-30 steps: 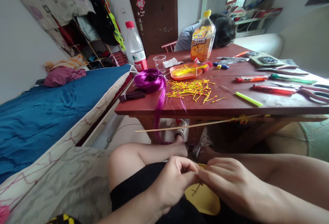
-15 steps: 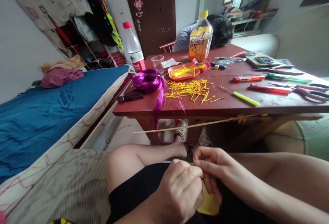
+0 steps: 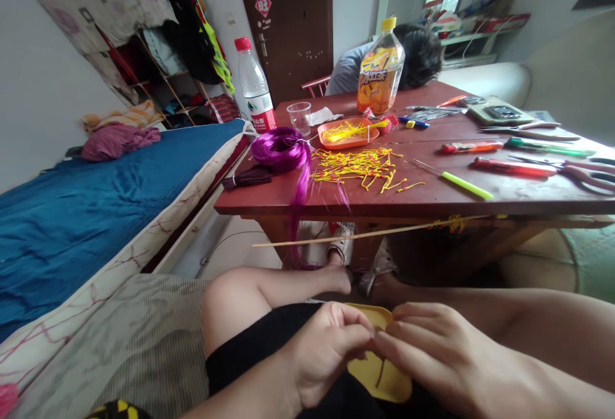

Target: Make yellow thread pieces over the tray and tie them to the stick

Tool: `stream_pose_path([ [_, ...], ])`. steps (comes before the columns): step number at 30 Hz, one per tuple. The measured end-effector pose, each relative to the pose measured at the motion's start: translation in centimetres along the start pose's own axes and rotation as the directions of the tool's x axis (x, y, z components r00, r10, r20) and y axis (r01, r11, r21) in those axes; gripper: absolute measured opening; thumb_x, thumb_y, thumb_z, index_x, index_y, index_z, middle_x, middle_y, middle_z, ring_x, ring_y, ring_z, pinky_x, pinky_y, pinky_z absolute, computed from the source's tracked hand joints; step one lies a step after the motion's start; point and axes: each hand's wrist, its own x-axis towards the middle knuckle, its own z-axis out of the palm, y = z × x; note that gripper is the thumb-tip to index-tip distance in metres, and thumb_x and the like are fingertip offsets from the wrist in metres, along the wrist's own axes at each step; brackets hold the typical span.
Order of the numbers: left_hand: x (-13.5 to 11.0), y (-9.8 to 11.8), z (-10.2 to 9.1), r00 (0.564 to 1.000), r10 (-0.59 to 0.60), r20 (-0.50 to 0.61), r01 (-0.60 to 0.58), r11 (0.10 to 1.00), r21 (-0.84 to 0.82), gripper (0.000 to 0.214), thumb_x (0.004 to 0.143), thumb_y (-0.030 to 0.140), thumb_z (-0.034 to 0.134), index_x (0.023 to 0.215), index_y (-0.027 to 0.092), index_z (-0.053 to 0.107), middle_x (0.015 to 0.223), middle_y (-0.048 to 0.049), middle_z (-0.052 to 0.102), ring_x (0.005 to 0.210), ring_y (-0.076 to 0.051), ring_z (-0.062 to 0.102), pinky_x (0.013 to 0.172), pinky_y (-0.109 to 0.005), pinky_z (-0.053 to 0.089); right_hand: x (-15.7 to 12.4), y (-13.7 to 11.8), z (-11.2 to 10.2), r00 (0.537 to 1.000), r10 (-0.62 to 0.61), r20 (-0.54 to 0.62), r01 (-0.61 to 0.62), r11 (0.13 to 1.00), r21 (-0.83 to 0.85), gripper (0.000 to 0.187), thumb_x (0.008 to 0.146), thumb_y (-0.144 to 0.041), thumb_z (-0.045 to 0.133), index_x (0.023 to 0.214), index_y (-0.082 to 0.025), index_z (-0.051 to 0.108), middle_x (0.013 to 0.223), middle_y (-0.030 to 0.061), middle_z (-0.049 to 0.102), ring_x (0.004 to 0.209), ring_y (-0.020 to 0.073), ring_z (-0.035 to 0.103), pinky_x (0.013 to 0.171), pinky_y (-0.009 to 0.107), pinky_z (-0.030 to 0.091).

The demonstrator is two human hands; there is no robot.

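Above my lap, my left hand (image 3: 327, 352) and my right hand (image 3: 439, 352) meet at their fingertips, thumbs and fingers pinched together. What lies between the fingertips is too small and covered to make out. A thin dark strand (image 3: 380, 373) shows just below the pinch, against a shallow yellow tray (image 3: 368, 374) on my lap; whether it hangs from my fingers or lies in the tray I cannot tell. My hands hide part of the tray.
On the red-brown table (image 3: 384, 198) lie yellow knotted strings (image 3: 358, 166), a purple thread bundle (image 3: 281, 148), an orange tray (image 3: 331, 143), a green-handled needle tool (image 3: 466, 184), scissors (image 3: 583, 172) and bottles. A thin stick (image 3: 331, 238) runs along the front edge. A person rests head-down behind.
My right hand has turned palm-down and moved lower and right. My left hand has rolled so its thumb side shows. More of the yellow tray is visible; the view has shifted slightly.
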Motion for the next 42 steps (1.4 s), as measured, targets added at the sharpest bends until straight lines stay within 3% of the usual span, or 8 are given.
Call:
stream_pose_path([
  [7,-0.6,-0.8,-0.2,0.612,0.769,0.183,-0.552,0.251,0.795,0.018,0.071,0.003,0.051,0.06,0.014,0.06,0.081,-0.0043,0.047,0.076,-0.014,0.048,0.069,-0.025,0.042,0.8,0.0,2.0,0.532,0.68,0.504,-0.735,0.076,0.674,0.032,0.084,-0.047,0.047,0.071,-0.018,0.046,0.046,-0.0058,0.049,0.034,0.0055,0.041,0.034,0.015,0.032],
  [13,0.1,-1.6,-1.6,0.142,0.683,0.717,-0.543,-0.551,0.633,0.013,0.078,0.005,0.049,0.074,0.01,0.06,0.081,-0.0062,0.064,0.071,-0.015,0.048,0.065,-0.028,0.041,1.1,0.7,3.0,0.46,0.567,0.684,-0.647,-0.313,0.695,0.045,0.066,-0.06,0.059,0.067,-0.017,0.046,0.035,-0.006,0.049,0.024,0.0043,0.036,0.027,0.014,0.029],
  [17,-0.4,-0.1,-0.7,0.477,0.748,0.461,-0.651,-0.052,0.757,0.019,0.076,0.005,0.048,0.064,0.014,0.059,0.07,-0.0037,0.065,0.064,-0.013,0.047,0.064,-0.027,0.039,0.6,0.3,1.9,0.515,0.634,0.577,-0.689,-0.094,0.719,0.037,0.081,-0.054,0.047,0.079,-0.017,0.047,0.044,-0.0043,0.053,0.031,0.0067,0.043,0.032,0.017,0.035],
  [21,-0.4,0.8,0.0,0.987,0.152,0.041,-0.157,0.933,0.325,0.007,0.06,0.015,0.056,0.054,0.014,0.057,0.054,0.0008,0.054,0.053,-0.009,0.042,0.054,-0.022,0.032,0.1,-0.3,-0.1,0.944,0.325,0.061,-0.323,0.866,0.381,0.012,0.089,-0.023,0.043,0.092,-0.018,0.054,0.063,0.0022,0.063,0.053,0.0126,0.057,0.052,0.023,0.046],
  [25,0.3,0.3,-0.2,0.991,-0.134,0.026,0.135,0.989,-0.067,0.007,0.048,0.014,0.058,0.046,0.014,0.052,0.043,0.0056,0.043,0.045,-0.005,0.033,0.05,-0.02,0.025,-0.1,-0.4,-0.8,0.991,-0.134,0.026,0.136,0.979,-0.15,0.022,0.085,-0.006,0.041,0.088,-0.016,0.06,0.058,0.0026,0.061,0.05,0.0132,0.056,0.058,0.026,0.048],
  [31,-0.3,0.6,0.0,0.991,0.127,0.049,-0.135,0.966,0.219,0.005,0.057,0.016,0.06,0.053,0.013,0.058,0.063,-0.001,0.053,0.06,-0.01,0.046,0.058,-0.022,0.034,-0.2,-0.4,0.1,0.981,0.193,0.035,-0.196,0.958,0.211,0.032,0.094,-0.016,0.027,0.082,-0.015,0.056,0.058,0.002,0.058,0.048,0.0111,0.05,0.049,0.023,0.042],
  [36,-0.8,-0.3,0.0,0.554,0.801,0.228,-0.588,0.182,0.788,0.018,0.068,0.001,0.051,0.057,0.014,0.057,0.074,-0.0025,0.047,0.07,-0.013,0.048,0.061,-0.023,0.041,0.8,-0.2,1.8,0.527,0.678,0.513,-0.722,0.037,0.691,0.035,0.083,-0.051,0.047,0.073,-0.018,0.047,0.042,-0.0075,0.045,0.029,0.0038,0.034,0.03,0.014,0.027],
  [42,-0.1,-1.0,-0.9,0.095,0.689,0.719,-0.55,-0.565,0.615,0.014,0.075,0.002,0.049,0.07,0.009,0.06,0.078,-0.007,0.064,0.069,-0.015,0.048,0.063,-0.029,0.041,1.0,0.3,2.6,0.481,0.567,0.668,-0.617,-0.323,0.718,0.044,0.07,-0.061,0.056,0.071,-0.018,0.046,0.034,-0.0082,0.045,0.023,0.0028,0.03,0.025,0.012,0.023],
])
